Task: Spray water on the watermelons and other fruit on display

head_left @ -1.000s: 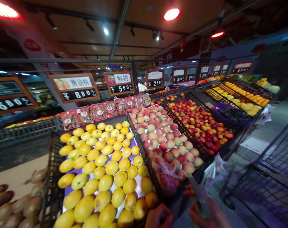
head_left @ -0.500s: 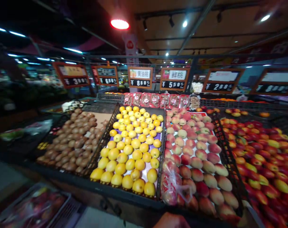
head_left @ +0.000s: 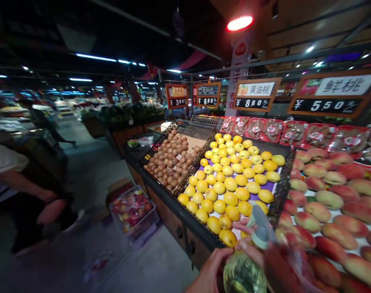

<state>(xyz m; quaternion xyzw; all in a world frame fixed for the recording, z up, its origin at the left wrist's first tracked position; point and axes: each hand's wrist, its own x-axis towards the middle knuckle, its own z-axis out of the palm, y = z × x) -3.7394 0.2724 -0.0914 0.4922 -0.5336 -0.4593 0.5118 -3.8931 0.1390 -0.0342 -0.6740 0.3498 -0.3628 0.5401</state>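
At the bottom of the head view is a clear spray bottle (head_left: pixel 244 273) with a pale grey trigger head (head_left: pixel 262 230). My left hand (head_left: pixel 208 270) wraps the bottle's body from the left, fingers closed. From the right, my right hand (head_left: pixel 278 266), dark and smeared by motion, is at the bottle's neck, its fingers curled round under the trigger head. Just beyond the bottle lie rows of yellow nectarines (head_left: pixel 231 185) in a black crate. Pink peaches (head_left: pixel 334 211) fill the crate to the right, some hidden behind my right hand.
Brown kiwifruit (head_left: pixel 173 160) lie in the left crate. Packed red trays (head_left: pixel 272 129) line the back, below price signs (head_left: pixel 255 94). On the floor stands a basket of bagged fruit (head_left: pixel 135 211). A person (head_left: pixel 17 187) is at the left; another (head_left: pixel 46 122) is farther back in the aisle.
The view has swung left, showing the aisle and people. Both hands and the spray bottle have come into view; before, only part of one hand showed at the bottom edge.
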